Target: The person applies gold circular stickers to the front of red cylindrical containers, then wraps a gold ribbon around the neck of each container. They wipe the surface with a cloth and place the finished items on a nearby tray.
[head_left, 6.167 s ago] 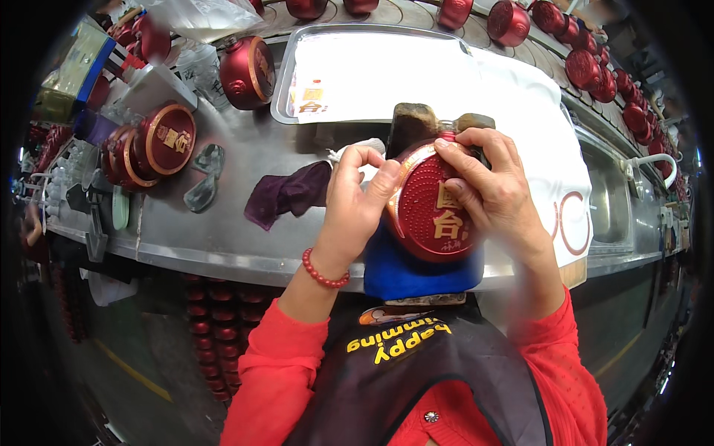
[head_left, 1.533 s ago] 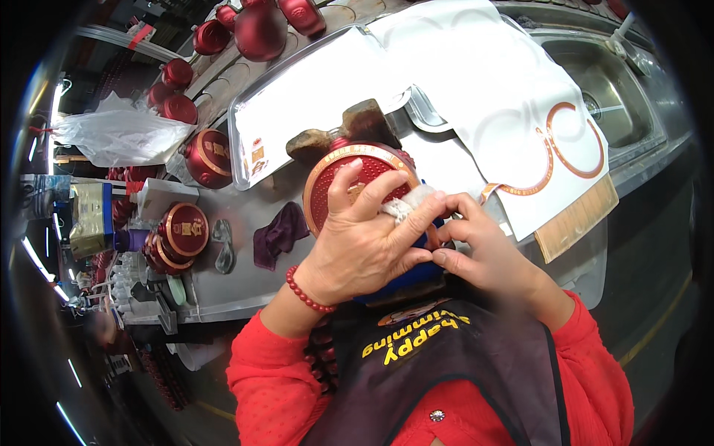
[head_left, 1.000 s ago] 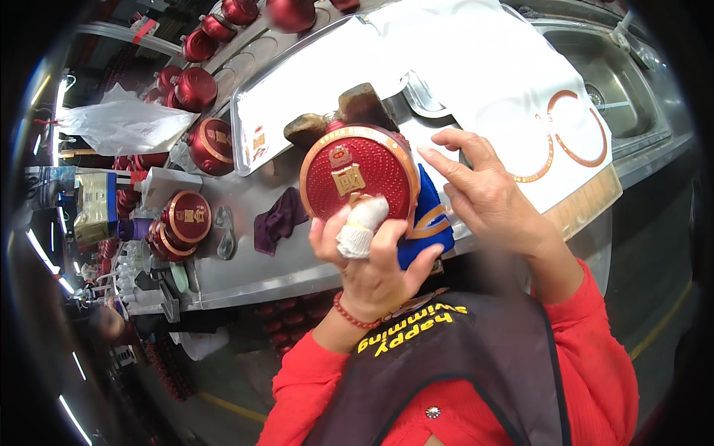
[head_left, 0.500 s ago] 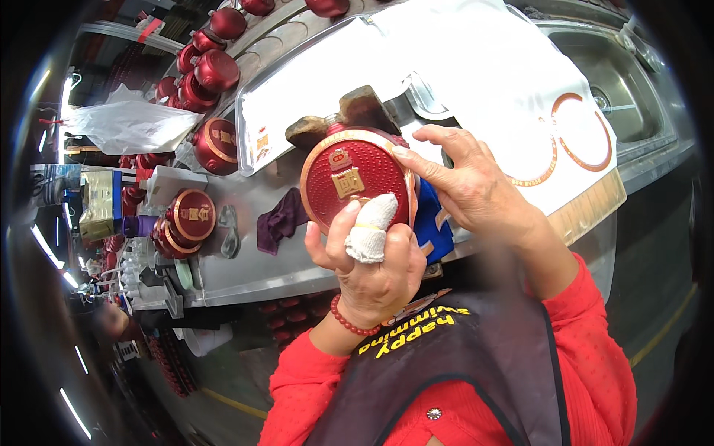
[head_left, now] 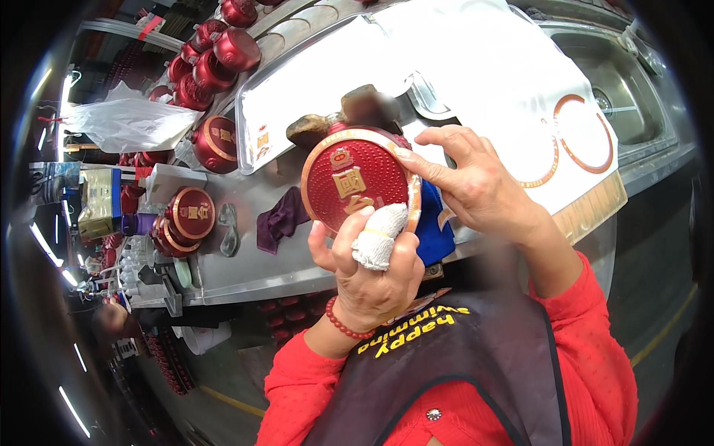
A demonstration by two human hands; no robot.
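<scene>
A round red jar (head_left: 327,178) with a dotted face, raised gold characters and a gold band round its rim is turned toward me. My left hand (head_left: 375,271) curls against its near edge; one finger, wrapped in white cloth (head_left: 381,236), rests by the lowest gold character. At the right of the rim, my right hand (head_left: 472,175) presses the gold band with one digit, while another stretches out above it, apart. The hidden fingertips behind the jar cannot be made out. A blue cloth (head_left: 439,232) lies under the jar's right side, with worn brown blocks (head_left: 364,104) behind.
White sheeting (head_left: 476,59) covers the bench, bearing loose gold ring strips (head_left: 599,154). A metal sink (head_left: 621,89) is at the right. Leftward are a purple cloth (head_left: 281,220), a finished-looking red jar (head_left: 195,213) and several stacked red jars (head_left: 236,48).
My left hand and its wrapped finger have shifted slightly right and down, uncovering more of the gold characters. The right hand stays nearly still at the rim.
</scene>
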